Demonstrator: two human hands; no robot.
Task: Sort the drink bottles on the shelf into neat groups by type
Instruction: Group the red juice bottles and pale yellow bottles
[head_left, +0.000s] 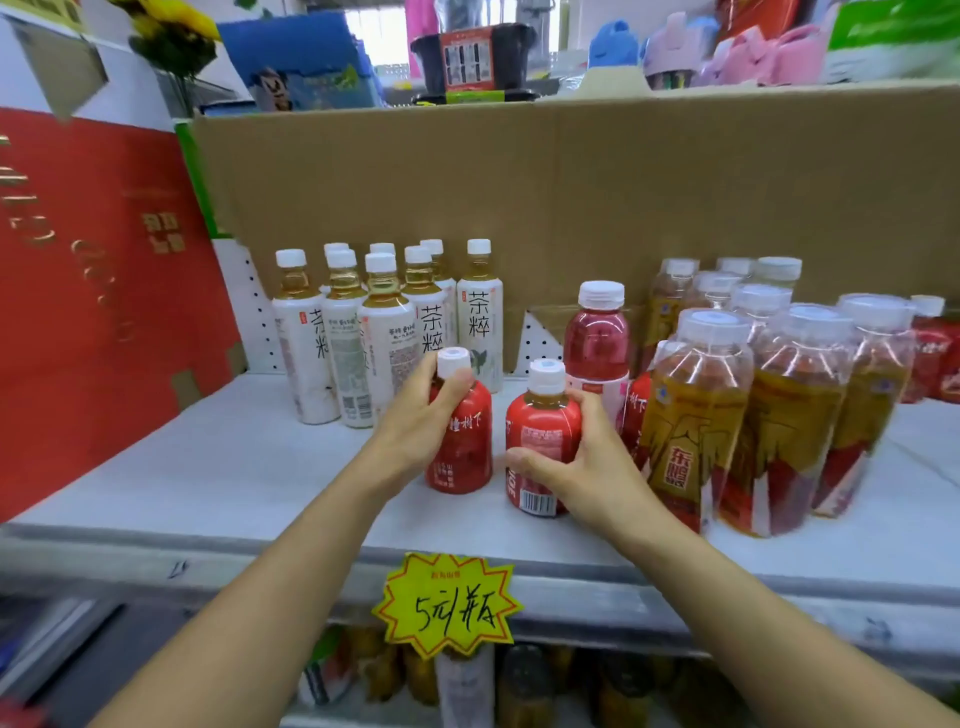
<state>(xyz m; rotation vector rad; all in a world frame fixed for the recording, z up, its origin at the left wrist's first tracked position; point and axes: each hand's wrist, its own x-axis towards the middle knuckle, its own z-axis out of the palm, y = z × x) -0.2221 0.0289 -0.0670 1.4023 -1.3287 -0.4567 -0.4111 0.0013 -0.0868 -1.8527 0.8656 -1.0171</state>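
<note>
Our left grip (423, 421) wraps one red bottle (465, 452), right grip (592, 462) wraps the second red bottle (540, 434), both mid-shelf (218, 467); we should keep them upright, set them touching, clear of the white teas (384, 332) at 11 o'clock.
</note>
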